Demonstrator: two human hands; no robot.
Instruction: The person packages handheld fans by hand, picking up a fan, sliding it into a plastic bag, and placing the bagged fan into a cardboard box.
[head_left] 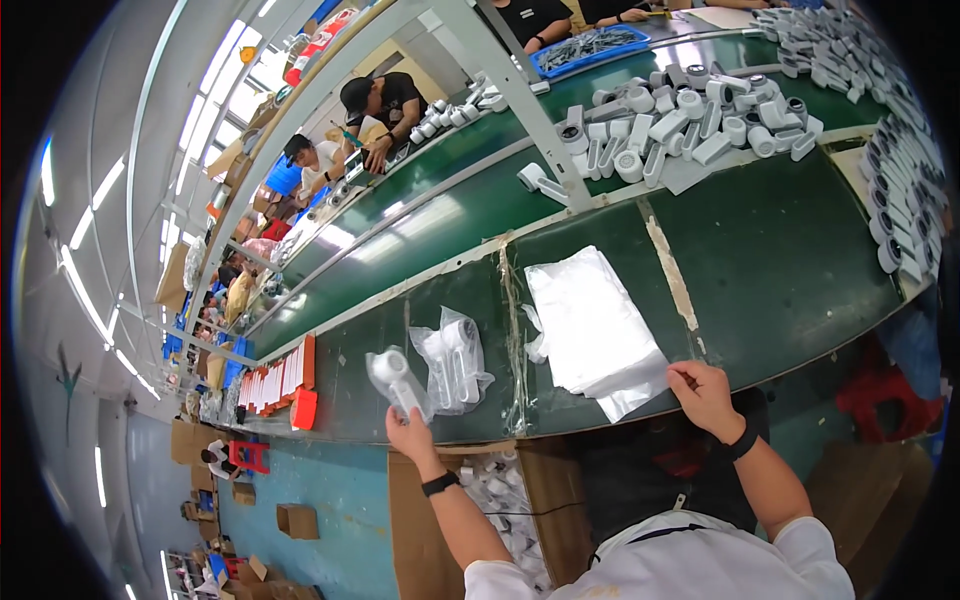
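Across the near side of the line, a long green-topped workbench (790, 260), with a green conveyor belt (400, 250) beyond its far edge. Toward the upper right, a heap of grey-white, fan-like handheld units (690, 115), round heads and straight handles pointing every way. Below the bench's near edge, an open cardboard carton (560, 490) with more pale units inside. Straight ahead on the bench, a stack of thin white plastic bags (595, 320), slightly spread at its near end. Left of the stack and apart from it, a pair of clear-bagged units (458, 365) lying side by side. Just left of the pair, one more bagged unit (392, 372) — held in the left hand (408, 435), thumb and fingers closed on the handle end, long axis slanting up and leftward from the grip, round head farthest from the palm. Nearer to the carton than the right: the left hand, forearm reaching up from below. Well apart, the right hand (705, 395) at the stack's near right corner — wrist bent inward, thumb and forefinger narrow at the edge; cannot tell whether pinching a bag or merely touching. Around each wrist, a dark band (440, 485).
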